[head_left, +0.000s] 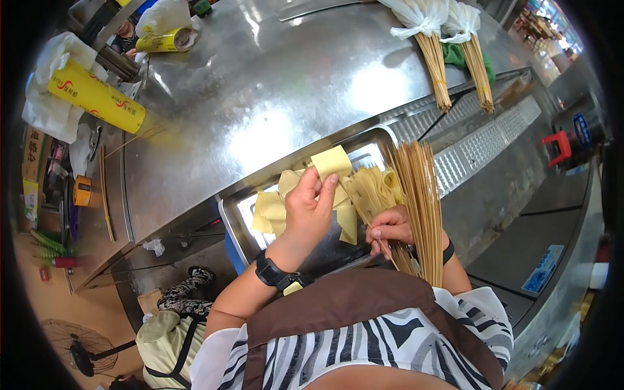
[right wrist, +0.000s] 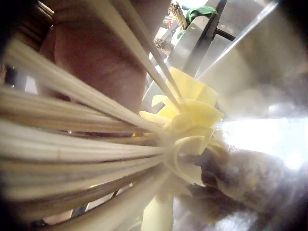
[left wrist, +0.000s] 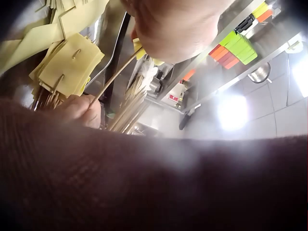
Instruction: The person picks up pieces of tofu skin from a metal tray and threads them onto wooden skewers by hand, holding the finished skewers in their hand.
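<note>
My left hand (head_left: 311, 207) pinches a folded, pale yellow tofu skin sheet (head_left: 331, 160) between thumb and fingers above the metal tray (head_left: 229, 224). Between the fingers of my right hand (head_left: 390, 229) is a thin bamboo skewer (left wrist: 115, 76), which runs up to the sheet at the left hand. Folded tofu skin pieces threaded on skewers (head_left: 377, 188) lie in the tray beside the right hand; the left wrist view shows skewers piercing a stack of them (left wrist: 67, 67). Loose sheets (head_left: 268, 211) lie left of the left hand. A thick bunch of bare skewers (head_left: 422, 214) stands against the right forearm.
The tray sits at the near edge of a steel counter (head_left: 214, 117). Yellow film rolls (head_left: 97, 97) lie at the left. Two bagged skewer bundles (head_left: 432, 68) lie at the back right, near a perforated metal strip (head_left: 484, 146). Another person (head_left: 166, 341) is at the lower left.
</note>
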The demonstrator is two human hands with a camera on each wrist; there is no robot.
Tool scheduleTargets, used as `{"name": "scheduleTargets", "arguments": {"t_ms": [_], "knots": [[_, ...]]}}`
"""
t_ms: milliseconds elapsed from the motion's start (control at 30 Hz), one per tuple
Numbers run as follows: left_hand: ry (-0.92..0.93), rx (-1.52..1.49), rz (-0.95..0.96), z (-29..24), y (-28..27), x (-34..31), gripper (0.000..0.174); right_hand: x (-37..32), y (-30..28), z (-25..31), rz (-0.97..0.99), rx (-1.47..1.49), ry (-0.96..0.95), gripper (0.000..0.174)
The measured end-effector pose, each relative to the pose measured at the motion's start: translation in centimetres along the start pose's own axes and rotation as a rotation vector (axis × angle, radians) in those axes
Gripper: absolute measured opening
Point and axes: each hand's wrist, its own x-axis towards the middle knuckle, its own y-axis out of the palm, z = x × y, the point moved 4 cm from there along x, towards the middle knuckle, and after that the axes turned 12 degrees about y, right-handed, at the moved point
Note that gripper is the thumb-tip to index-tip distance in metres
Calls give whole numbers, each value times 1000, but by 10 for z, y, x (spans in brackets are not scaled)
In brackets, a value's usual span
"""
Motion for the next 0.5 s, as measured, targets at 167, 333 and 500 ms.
{"name": "scheduleTargets", "arguments": {"t_ms": [167,333,500], "knots": [[23,-175,-76,12,8,-1,26,0,-1,1,-3,-2,2,22],[3,-533,-271,8,8,7,43,1,-1,-1,5,-1,-12,22],[-151,-477,-24,28,0,7,63,1,0,0,11,-22,10,23]]}}
